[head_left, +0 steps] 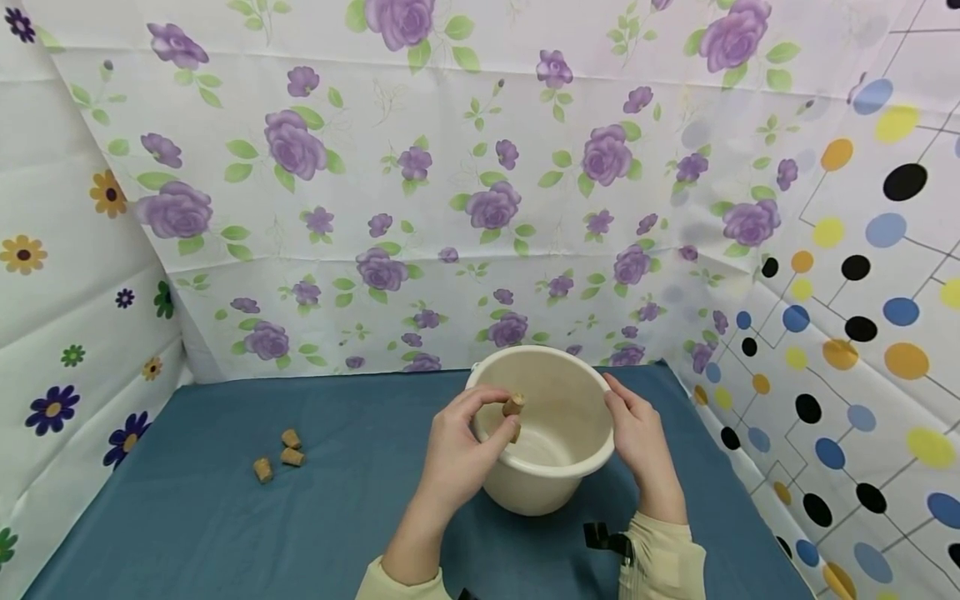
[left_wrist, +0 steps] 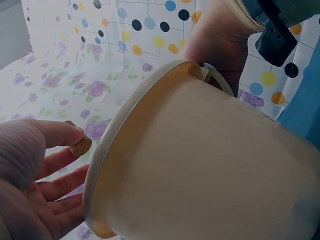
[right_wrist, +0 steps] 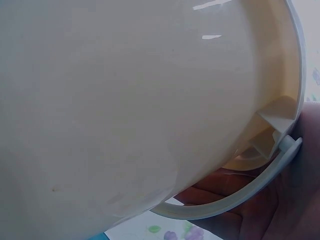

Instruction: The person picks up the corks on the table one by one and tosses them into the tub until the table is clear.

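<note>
Sleeves [head_left: 663, 558]: pale, nearest at the lower edge, with a black strap [head_left: 606, 540] by the right cuff.
Left hand [head_left: 459, 450]: pinching with thumb and index finger, other fingers loosely extended in the left wrist view.
Pinched cork stopper [head_left: 513, 405]: at the bucket's left rim, partly covered by the thumb; cannot tell whether one stopper or two.
Right hand [head_left: 639, 433]: gripping the bucket's right rim, fingers curled beneath it near the handle [right_wrist: 215, 209].
Bucket [head_left: 531, 493]: cream, between both hands, mouth in plain sight from above; cannot tell whether resting on the cloth.
Stopper step: by judgement, putting cork into the bucket, not yet released.
Next stopper move: likely calls for bringing the pinch well inside the rim, then parting thumb and finger while steadying the bucket.
Loose cork stoppers [head_left: 292, 457]: three, grouped well left of the bucket on the blue cloth [head_left: 352, 508].
Floral backdrop [head_left: 450, 208]: farthest, behind the cloth.
</note>
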Available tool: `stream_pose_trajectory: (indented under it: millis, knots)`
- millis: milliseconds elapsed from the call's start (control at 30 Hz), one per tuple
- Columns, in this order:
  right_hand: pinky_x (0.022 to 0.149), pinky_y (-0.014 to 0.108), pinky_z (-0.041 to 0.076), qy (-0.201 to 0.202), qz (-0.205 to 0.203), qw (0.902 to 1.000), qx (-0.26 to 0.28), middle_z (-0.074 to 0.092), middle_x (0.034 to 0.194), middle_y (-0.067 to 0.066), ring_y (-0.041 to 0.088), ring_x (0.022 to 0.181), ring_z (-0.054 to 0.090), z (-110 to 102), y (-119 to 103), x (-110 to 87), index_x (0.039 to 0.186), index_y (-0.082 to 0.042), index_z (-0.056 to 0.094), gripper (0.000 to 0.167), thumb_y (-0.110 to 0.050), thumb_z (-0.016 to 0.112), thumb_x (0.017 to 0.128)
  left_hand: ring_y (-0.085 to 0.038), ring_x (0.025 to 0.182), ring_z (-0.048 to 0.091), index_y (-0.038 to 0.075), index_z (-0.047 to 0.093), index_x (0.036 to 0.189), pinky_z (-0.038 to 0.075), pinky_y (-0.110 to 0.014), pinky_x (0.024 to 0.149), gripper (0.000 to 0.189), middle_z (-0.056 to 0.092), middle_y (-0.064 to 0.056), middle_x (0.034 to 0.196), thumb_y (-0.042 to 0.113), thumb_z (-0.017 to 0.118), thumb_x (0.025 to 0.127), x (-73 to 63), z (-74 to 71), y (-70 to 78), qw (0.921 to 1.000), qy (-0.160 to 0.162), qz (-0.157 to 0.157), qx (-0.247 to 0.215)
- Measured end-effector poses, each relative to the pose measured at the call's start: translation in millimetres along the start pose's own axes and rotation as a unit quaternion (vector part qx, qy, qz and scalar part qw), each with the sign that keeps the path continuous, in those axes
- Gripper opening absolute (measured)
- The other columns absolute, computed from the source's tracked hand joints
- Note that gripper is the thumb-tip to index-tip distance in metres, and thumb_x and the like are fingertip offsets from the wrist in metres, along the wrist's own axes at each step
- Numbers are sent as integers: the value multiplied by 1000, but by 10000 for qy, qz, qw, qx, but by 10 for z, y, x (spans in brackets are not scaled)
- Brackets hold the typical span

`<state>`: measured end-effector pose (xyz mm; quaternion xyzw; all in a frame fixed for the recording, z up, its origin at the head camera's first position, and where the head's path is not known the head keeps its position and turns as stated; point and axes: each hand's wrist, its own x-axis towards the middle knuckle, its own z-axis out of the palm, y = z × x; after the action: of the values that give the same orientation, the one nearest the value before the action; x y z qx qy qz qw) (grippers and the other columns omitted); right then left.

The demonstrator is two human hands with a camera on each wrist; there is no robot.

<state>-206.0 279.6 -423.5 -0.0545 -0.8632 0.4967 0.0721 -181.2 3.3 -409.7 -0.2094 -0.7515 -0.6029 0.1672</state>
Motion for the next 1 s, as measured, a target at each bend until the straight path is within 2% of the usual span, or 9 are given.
stream_pose_trajectory:
  millis: [300, 567, 800, 1000]
  knots:
    - [100, 49, 55, -26, -5, 10000, -22, 52, 159, 20, 36, 130, 65, -5, -7, 6, 167, -22, 41, 57, -47, 37, 116, -15, 123, 66, 19, 80, 116, 54, -49, 104, 22, 72, 11, 123, 16, 85, 95, 0, 60, -16, 9978, 73, 285, 590]
    - [93, 41, 56, -19, -25, 10000, -74, 53, 157, 20, 34, 123, 68, -4, -6, -10, 167, -22, 42, 56, -47, 37, 116, -17, 122, 65, 19, 80, 116, 55, -48, 103, 22, 72, 8, 123, 16, 85, 94, -18, 91, -34, 9930, 69, 416, 1107]
    - [93, 42, 56, -7, -44, 10000, -70, 53, 157, 21, 34, 123, 69, -3, 1, -5, 166, -22, 42, 56, -46, 37, 116, -19, 122, 65, 17, 80, 117, 55, -49, 103, 24, 72, 3, 126, 17, 86, 94, -17, 86, -33, 9917, 14, 439, 1212]
    - [85, 36, 57, 17, -15, 10000, -91, 56, 154, 22, 31, 113, 73, -3, 1, 2, 166, -22, 42, 56, -46, 37, 116, -19, 122, 65, 17, 80, 117, 55, -48, 102, 24, 72, 3, 126, 18, 86, 94, -22, 79, -25, 9916, -2, 473, 1205]
